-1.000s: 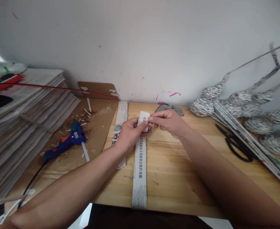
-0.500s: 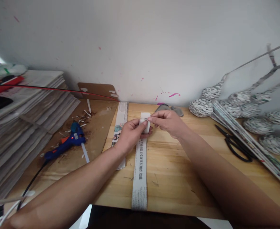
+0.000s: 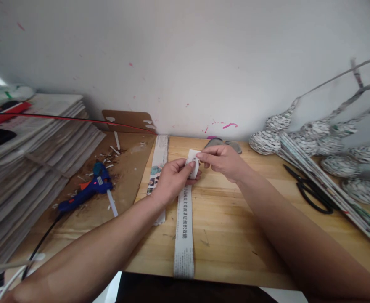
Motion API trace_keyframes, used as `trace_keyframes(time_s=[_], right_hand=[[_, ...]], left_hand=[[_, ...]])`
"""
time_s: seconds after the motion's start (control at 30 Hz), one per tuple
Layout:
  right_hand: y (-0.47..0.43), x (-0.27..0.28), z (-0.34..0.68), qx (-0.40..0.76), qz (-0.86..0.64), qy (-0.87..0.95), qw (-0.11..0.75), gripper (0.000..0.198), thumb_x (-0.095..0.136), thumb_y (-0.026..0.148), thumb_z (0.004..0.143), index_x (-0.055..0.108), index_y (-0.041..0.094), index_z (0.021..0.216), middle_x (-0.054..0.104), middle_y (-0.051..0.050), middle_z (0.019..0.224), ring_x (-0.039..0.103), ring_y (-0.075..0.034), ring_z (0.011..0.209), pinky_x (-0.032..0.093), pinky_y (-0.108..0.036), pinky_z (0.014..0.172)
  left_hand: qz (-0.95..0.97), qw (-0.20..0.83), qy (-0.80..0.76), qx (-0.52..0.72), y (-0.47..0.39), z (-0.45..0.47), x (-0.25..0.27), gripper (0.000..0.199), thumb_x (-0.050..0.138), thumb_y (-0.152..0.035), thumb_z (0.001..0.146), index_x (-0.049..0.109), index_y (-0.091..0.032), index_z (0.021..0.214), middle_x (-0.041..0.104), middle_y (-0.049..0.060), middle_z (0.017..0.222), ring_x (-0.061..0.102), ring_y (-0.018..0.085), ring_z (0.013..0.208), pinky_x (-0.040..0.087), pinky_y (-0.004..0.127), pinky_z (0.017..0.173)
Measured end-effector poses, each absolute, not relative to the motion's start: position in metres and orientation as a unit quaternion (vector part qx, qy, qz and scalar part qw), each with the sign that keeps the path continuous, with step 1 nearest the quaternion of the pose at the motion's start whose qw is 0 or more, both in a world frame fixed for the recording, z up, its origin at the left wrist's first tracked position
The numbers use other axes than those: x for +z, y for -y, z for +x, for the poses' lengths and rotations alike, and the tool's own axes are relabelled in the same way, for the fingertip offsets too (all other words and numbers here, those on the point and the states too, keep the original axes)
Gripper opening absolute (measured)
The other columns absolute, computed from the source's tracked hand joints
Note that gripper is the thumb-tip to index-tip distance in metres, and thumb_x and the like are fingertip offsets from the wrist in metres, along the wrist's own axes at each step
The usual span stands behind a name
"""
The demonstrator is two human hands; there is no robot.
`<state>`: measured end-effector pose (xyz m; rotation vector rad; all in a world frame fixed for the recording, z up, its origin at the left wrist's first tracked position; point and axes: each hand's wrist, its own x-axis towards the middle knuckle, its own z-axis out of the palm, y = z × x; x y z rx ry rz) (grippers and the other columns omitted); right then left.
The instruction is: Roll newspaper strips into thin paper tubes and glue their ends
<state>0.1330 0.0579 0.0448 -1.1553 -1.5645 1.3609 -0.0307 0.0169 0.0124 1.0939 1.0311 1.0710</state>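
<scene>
- Newspaper strip (image 3: pixel 184 223): ran from both hands down to the near edge of the wooden desk (image 3: pixel 232 235), showing a line of large printed characters.
- Left fingers (image 3: pixel 187 169): closed on the upper end of the strip, with the thumb across its printed face.
- Right fingers (image 3: pixel 207 158): pinched together at the top right corner of that same end.
- Second strip (image 3: pixel 160 153): lay on the desk just left, partly hidden by the left hand and forearm.
- Blue glue gun (image 3: pixel 92 188): rested on brown cardboard (image 3: pixel 133 179), with a small red light lit.
- Newspaper stack (image 3: pixel 46 172): rose at far left.
- Black scissors (image 3: pixel 300 182): lay at right, beside long paper rods (image 3: pixel 326 183).
- Woven paper pieces (image 3: pixel 265 142): sat beyond, near the wall (image 3: pixel 185 63).
</scene>
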Motion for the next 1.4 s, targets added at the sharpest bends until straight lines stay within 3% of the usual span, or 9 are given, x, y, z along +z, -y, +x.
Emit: trace_keyframes(time_s=[0.33,0.77,1.1,1.4], right_hand=[[-0.0569,0.047,0.1321,0.57,-0.463,0.572,0.366,0.025,0.07,0.038,0.068,0.071,0.013,0.072,0.058,-0.002,0.063,0.046,-0.008,0.053,0.023,-0.021,0.041],[-0.0574,0.0457,0.1294,0.568,-0.477,0.545,0.391,0.022,0.074,0.034,0.066,0.073,0.014,0.074,0.063,-0.004,0.066,0.045,-0.008,0.053,0.025,-0.02,0.04],[-0.0594,0.0403,0.1305,0.549,-0.471,0.564,0.398,0.024,0.075,0.037,0.065,0.073,0.014,0.072,0.065,-0.004,0.067,0.045,-0.008,0.052,0.028,-0.021,0.041],[-0.0583,0.0414,0.1296,0.546,-0.481,0.56,0.396,0.031,0.079,0.043,0.059,0.069,0.014,0.067,0.056,0.0,0.056,0.04,-0.007,0.048,0.025,-0.022,0.041]], left_hand=[[0.478,0.603,-0.445,0.459,-0.0162,-0.0311,0.0122,0.03,0.062,-0.045,0.081,0.066,-0.016,0.088,0.07,0.006,0.077,0.067,0.018,0.073,0.056,0.031,0.066],[0.451,0.634,-0.429,0.458,-0.0147,-0.0279,0.0168,0.029,0.059,-0.037,0.084,0.066,-0.015,0.102,0.072,0.006,0.082,0.068,0.017,0.07,0.057,0.033,0.067],[0.452,0.63,-0.435,0.457,-0.0148,-0.0281,0.0166,0.026,0.061,-0.037,0.083,0.064,-0.015,0.096,0.071,0.007,0.081,0.068,0.017,0.069,0.057,0.034,0.068],[0.461,0.63,-0.435,0.448,-0.0142,-0.029,0.0154,0.026,0.062,-0.04,0.081,0.062,-0.016,0.091,0.071,0.007,0.083,0.068,0.017,0.073,0.056,0.033,0.068]])
